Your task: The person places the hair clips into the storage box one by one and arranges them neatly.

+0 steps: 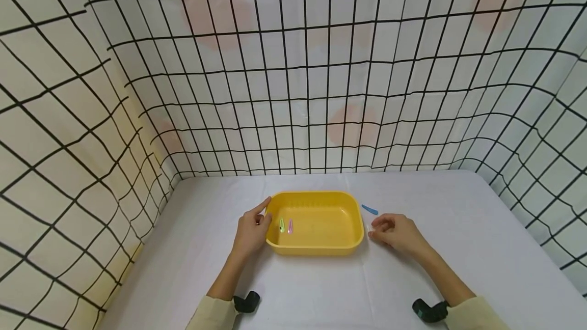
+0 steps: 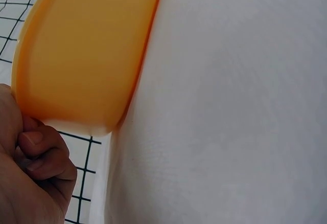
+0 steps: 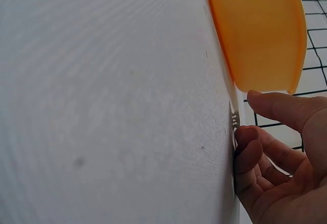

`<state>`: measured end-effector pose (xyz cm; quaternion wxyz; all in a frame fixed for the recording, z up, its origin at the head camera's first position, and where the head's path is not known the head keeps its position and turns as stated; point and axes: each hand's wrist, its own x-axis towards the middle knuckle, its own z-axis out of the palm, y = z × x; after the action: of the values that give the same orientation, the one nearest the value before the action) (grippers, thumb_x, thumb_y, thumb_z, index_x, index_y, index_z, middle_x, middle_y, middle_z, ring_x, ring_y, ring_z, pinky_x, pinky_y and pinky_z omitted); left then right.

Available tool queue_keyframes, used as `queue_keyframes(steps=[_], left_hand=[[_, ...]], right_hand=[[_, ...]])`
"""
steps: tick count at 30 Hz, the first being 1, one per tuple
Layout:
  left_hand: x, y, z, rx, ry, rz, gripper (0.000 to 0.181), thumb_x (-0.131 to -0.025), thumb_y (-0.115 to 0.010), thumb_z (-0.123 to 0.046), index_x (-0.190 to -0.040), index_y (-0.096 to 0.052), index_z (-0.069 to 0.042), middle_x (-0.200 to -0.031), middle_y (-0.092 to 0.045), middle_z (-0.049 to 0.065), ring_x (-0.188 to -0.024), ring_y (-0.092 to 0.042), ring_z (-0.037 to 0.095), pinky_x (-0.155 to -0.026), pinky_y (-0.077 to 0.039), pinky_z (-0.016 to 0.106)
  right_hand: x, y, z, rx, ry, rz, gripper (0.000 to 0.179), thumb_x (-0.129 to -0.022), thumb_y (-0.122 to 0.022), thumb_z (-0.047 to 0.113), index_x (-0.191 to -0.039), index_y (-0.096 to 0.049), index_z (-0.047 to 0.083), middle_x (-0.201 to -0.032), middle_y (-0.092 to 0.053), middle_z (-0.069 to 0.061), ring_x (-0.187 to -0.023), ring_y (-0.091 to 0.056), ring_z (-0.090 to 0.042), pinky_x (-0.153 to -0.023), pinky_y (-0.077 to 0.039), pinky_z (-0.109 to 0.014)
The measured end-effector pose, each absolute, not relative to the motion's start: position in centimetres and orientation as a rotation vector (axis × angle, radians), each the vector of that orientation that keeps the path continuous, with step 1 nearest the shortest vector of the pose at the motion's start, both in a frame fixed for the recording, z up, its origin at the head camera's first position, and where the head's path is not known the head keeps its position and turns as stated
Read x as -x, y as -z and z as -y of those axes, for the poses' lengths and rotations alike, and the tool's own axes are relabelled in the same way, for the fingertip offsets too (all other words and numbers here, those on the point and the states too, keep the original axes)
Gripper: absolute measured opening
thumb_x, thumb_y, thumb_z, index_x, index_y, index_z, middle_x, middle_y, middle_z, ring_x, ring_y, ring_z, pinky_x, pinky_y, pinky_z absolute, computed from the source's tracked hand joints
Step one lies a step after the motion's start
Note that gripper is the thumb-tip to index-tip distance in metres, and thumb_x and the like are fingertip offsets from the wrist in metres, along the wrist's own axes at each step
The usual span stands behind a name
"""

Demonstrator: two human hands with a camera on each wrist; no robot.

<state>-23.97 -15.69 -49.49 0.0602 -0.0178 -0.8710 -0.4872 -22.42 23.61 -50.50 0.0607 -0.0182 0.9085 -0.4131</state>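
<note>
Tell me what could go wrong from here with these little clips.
The left hand grips the yellow rectangular plastic tray by its rim; a tilt could slide the small green clip and the small pink clip about inside. The slim, tapered blue clip lies outside the tray, close to the right hand, which might nudge it away.

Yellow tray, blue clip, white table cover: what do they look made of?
Yellow tray: likely molded plastic, semi-gloss; smooth walls, rounded corners, soft highlights inside.
Blue clip: painted metal or plastic, too small to tell; flat, evenly colored.
White table cover: probably fabric, matte; faint creases in the head view, fine-grained texture in the wrist views.
</note>
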Motion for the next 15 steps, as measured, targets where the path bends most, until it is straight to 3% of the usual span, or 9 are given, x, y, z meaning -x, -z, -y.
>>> queue_keyframes(steps=[15], left_hand=[[24.03, 49.58, 15.68, 0.059, 1.476, 2.638, 0.049, -0.1, -0.062, -0.016, -0.148, -0.058, -0.02, -0.058, -0.04, -0.003, -0.05, -0.036, 0.012, -0.046, -0.033, 0.021]], right_hand=[[22.28, 50.78, -23.26, 0.129, 1.211, -2.788, 0.037, -0.08, -0.088, 0.026, -0.104, -0.07, 0.004, -0.078, -0.065, -0.001, -0.069, -0.057, -0.015, -0.062, -0.047, -0.023]])
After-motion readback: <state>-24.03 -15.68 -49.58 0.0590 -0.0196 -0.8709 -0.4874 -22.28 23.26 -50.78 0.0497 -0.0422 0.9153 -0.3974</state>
